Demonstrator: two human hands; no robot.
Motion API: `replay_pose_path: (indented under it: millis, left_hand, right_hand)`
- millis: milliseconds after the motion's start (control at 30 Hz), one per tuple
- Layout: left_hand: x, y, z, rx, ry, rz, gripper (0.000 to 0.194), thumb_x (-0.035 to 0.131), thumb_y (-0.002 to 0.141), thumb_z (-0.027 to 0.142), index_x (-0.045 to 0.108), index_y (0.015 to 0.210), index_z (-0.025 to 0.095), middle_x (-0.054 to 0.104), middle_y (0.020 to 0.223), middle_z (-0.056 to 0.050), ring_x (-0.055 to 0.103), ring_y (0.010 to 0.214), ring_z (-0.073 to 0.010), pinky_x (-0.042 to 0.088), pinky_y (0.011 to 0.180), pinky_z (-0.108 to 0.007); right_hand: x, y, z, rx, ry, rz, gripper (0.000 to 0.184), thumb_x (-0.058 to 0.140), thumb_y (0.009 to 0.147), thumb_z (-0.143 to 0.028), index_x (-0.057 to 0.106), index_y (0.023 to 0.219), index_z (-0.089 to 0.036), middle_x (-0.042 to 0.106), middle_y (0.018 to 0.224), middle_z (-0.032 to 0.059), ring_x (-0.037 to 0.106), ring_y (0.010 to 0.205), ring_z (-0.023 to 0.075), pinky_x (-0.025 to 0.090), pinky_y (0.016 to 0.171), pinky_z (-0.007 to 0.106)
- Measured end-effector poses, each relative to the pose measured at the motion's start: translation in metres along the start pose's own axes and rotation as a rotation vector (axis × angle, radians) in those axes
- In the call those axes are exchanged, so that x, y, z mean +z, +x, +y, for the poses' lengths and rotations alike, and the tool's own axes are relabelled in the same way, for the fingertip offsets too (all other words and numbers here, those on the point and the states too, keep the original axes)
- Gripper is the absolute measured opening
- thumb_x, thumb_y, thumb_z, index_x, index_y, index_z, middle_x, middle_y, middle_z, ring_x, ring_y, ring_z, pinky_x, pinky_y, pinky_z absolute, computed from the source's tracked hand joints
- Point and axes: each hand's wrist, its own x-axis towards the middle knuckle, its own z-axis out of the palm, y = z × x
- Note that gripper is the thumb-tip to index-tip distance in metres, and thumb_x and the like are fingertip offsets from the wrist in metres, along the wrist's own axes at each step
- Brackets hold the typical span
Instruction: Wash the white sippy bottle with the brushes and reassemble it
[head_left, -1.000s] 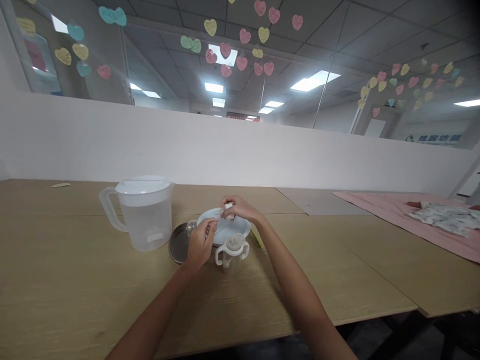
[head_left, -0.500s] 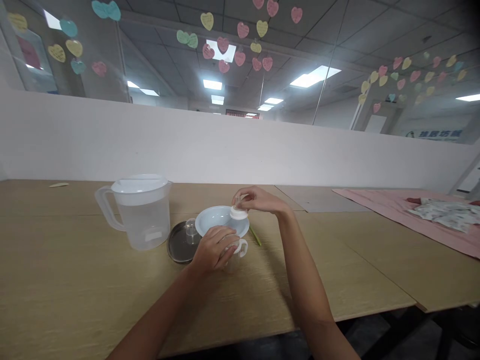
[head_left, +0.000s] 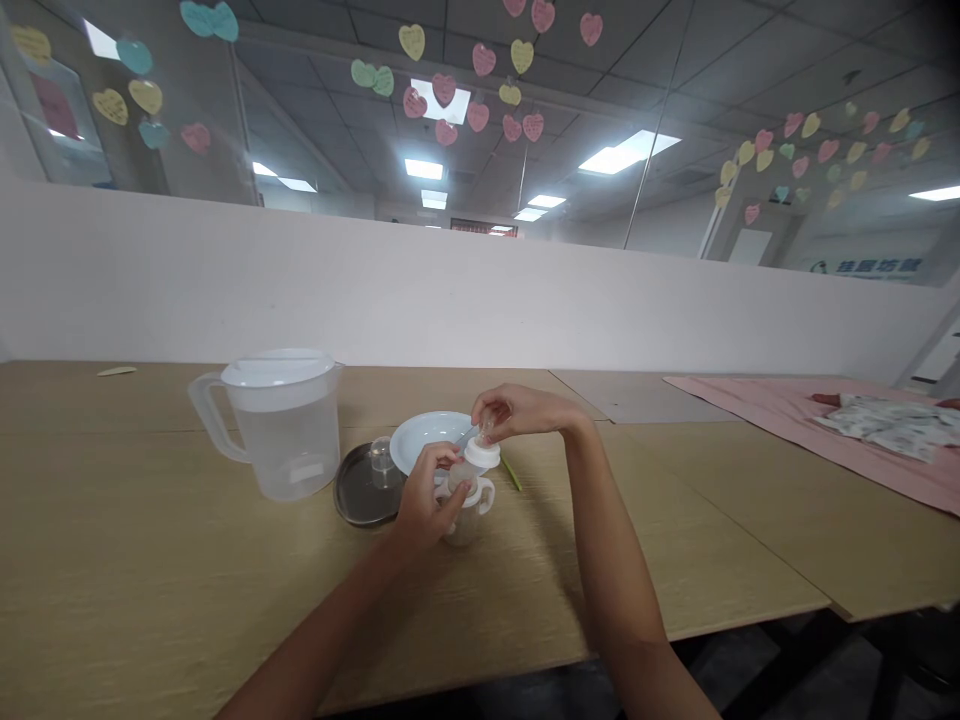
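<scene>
A clear baby bottle (head_left: 463, 527) with white side handles stands upright on the table in front of me. My left hand (head_left: 429, 495) is closed around its upper part, thumb in front and fingers behind. From above, my right hand (head_left: 514, 412) pinches a clear bottle nipple with a white collar (head_left: 482, 453), tilted and right over the bottle's neck. Whether the collar touches the rim I cannot tell. Just behind both hands lies a pale blue bowl (head_left: 411, 434). A clear dome cap (head_left: 382, 462) rests on a dark oval tray (head_left: 354, 500) to the left.
A translucent pitcher (head_left: 289, 440) of water stands on the left. A thin green stick (head_left: 511, 472) lies right of the bowl. At far right, another person's hand (head_left: 827, 399) touches patterned fabric (head_left: 885, 425) on a pink cloth (head_left: 757, 400). A white wall (head_left: 450, 300) bounds the table behind.
My left hand has gone from covering the bottle's top to gripping its side. My right hand has lowered the nipple and collar from over the bowl toward the bottle's mouth.
</scene>
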Motion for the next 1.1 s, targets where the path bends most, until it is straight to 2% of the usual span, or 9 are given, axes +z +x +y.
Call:
replay_pose_path:
  millis: [67,200,467,767,1000,1100]
  left_hand:
    - [0.002,0.0,-0.001,-0.039,-0.048,0.015,0.027,0.054,0.077,0.027,0.043,0.101,0.021,0.052,0.108,-0.007,0.054,0.097,-0.0185,0.043,0.083,-0.035]
    - [0.003,-0.001,-0.002,-0.088,-0.101,-0.048,0.035,0.053,0.078,0.027,0.037,0.109,0.023,0.054,0.103,-0.006,0.058,0.089,-0.0174,0.045,0.08,-0.036]
    - [0.001,0.0,0.002,-0.082,-0.04,-0.054,0.043,0.054,0.077,0.026,0.034,0.114,0.022,0.055,0.105,-0.008,0.057,0.09,-0.0183,0.045,0.078,-0.035]
    - [0.002,-0.003,-0.004,-0.044,0.016,-0.05,0.042,0.052,0.079,0.029,0.035,0.116,0.02,0.054,0.108,-0.01,0.055,0.093,-0.0196,0.043,0.08,-0.036]
    - [-0.001,-0.004,-0.004,-0.049,0.103,-0.116,0.044,0.056,0.076,0.034,0.038,0.113,0.019,0.054,0.104,-0.007,0.054,0.091,-0.0194,0.044,0.076,-0.032]
    - [-0.003,-0.001,-0.004,-0.088,0.135,-0.125,0.054,0.063,0.07,0.04,0.038,0.113,0.019,0.055,0.104,-0.007,0.054,0.091,-0.0207,0.044,0.075,-0.033]
  right_hand:
    - [0.0,-0.001,-0.001,0.007,-0.003,-0.015,0.03,0.068,0.064,-0.031,0.06,0.09,-0.017,0.061,0.078,0.0008,0.055,0.072,0.0125,0.042,0.062,0.023]
    - [0.005,0.002,-0.006,0.028,-0.025,-0.049,0.027,0.068,0.063,-0.028,0.059,0.087,-0.016,0.061,0.076,0.001,0.056,0.071,0.013,0.041,0.06,0.022]
    - [0.016,0.011,-0.023,0.087,-0.188,-0.03,0.015,0.066,0.064,-0.023,0.059,0.074,-0.015,0.06,0.072,0.0005,0.055,0.07,0.0128,0.038,0.057,0.02]
    - [0.022,0.015,-0.025,0.104,-0.284,-0.022,0.01,0.066,0.063,-0.018,0.058,0.069,-0.015,0.057,0.07,-0.0003,0.051,0.064,0.0105,0.034,0.053,0.019]
    - [0.031,0.022,-0.025,0.043,-0.285,-0.07,0.01,0.065,0.062,-0.014,0.059,0.069,-0.015,0.056,0.069,-0.001,0.051,0.065,0.0106,0.034,0.054,0.018]
    - [0.033,0.022,-0.025,0.023,-0.269,-0.113,0.01,0.065,0.061,-0.012,0.058,0.067,-0.015,0.057,0.069,-0.0008,0.052,0.069,0.0117,0.035,0.056,0.019]
